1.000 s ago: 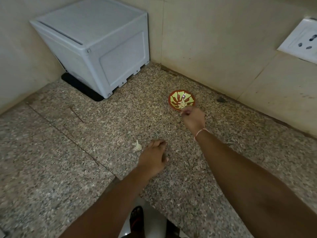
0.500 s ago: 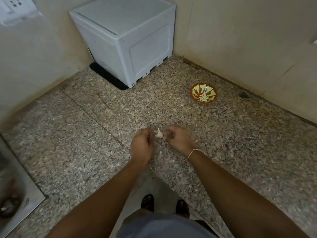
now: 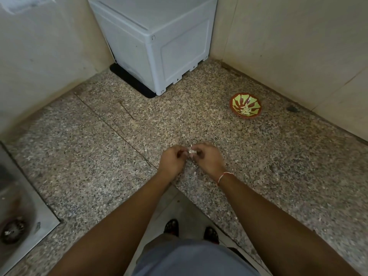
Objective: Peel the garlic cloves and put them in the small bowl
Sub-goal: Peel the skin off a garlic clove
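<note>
Both hands meet over the speckled granite counter [image 3: 278, 166], close to its near edge, and share one small garlic clove [image 3: 192, 151]: the left hand [image 3: 172, 160] has its fingers curled in and pinches the clove's left side, while the right hand [image 3: 209, 159], with a red thread around its wrist, pinches the other side with thumb and fingertips. The clove shows only as a pale scrap between the fingertips, so how much skin remains on it cannot be told. The small bowl [image 3: 246, 105], red-rimmed with a green pattern, sits well beyond the right hand and off to its right, near the wall, with a few pale peeled pieces lying in its bottom. The main risk seems to be the clove slipping: it is tiny, held only by fingertips, and a hard tug at the papery skin could flick it out of the pinch. Because the hands work just above the counter's front edge, a dropped clove could easily roll off toward the person's feet rather than stay on the stone. The steel sink [image 3: 22, 216] lies far out to the left of the left hand, so it looks a less likely place for a stray clove to end up. Loose skin flakes could also cling to the clove and ride into the bowl during the long reach across, and a hurried toss from this far might miss the small rim.
</note>
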